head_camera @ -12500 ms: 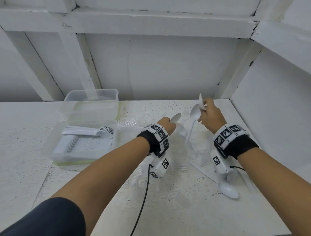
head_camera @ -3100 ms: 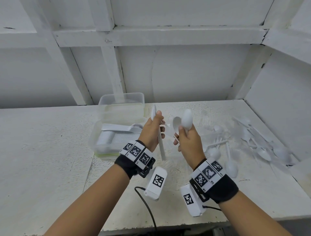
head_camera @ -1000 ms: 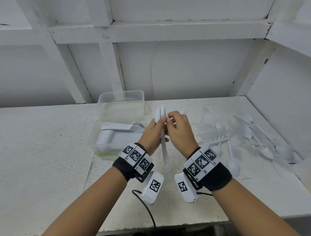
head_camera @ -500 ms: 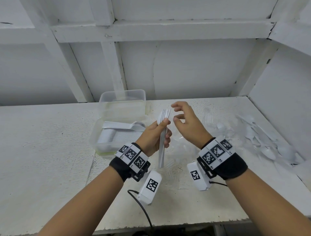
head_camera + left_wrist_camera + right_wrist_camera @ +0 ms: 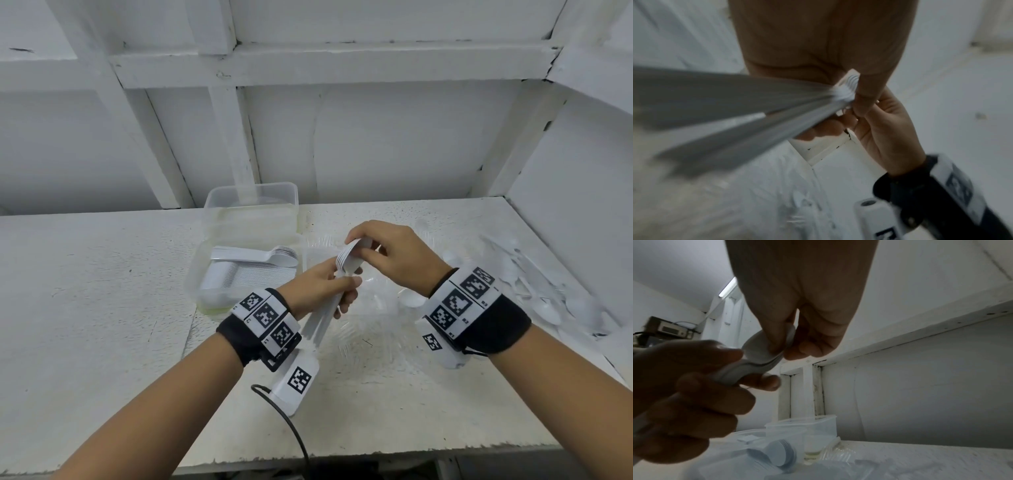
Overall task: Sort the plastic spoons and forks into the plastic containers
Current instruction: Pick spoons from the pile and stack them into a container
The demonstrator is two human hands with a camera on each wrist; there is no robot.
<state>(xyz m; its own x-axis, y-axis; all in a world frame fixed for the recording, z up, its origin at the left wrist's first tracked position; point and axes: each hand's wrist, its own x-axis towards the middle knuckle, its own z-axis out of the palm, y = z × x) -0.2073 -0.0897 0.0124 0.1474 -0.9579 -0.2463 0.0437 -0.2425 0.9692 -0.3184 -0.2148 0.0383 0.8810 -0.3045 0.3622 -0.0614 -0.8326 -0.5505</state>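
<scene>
The desk [image 5: 102,308] was a rough, white-painted slab with a speckled, chipped surface, and its front edge ran ragged along the bottom of the head view. Behind it rose a white wall [image 5: 394,144] crossed by a horizontal beam [image 5: 342,63] and several upright and slanting posts [image 5: 233,137] — all painted the same white, with dark cracks at the joints. Far off in the right-wrist view, a brown box-like device [image 5: 668,327] sat high on the left, and a strip light [image 5: 728,287] glowed on the ceiling — both small and blurred.
</scene>
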